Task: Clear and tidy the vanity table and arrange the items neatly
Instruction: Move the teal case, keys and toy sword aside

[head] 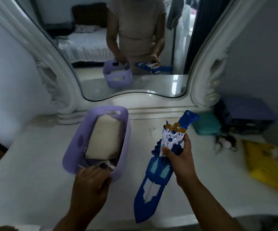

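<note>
A lilac plastic basket (pixel 78 147) stands on the white vanity table (pixel 35 189), left of centre. Inside it lies a cream rectangular pouch (pixel 104 139) with white cables at the near end. My left hand (pixel 91 182) grips the basket's near rim. A blue and white toy sword (pixel 158 174) with a gold crest is held above the table to the right of the basket, blade pointing towards me. My right hand (pixel 180 157) is closed around its middle.
At the right side of the table lie a teal case (pixel 208 124), a dark purple box (pixel 246 114), a small black and white item (pixel 224 142) and a yellow bag (pixel 266 165). The ornate white mirror (pixel 135 47) stands behind, reflecting a person.
</note>
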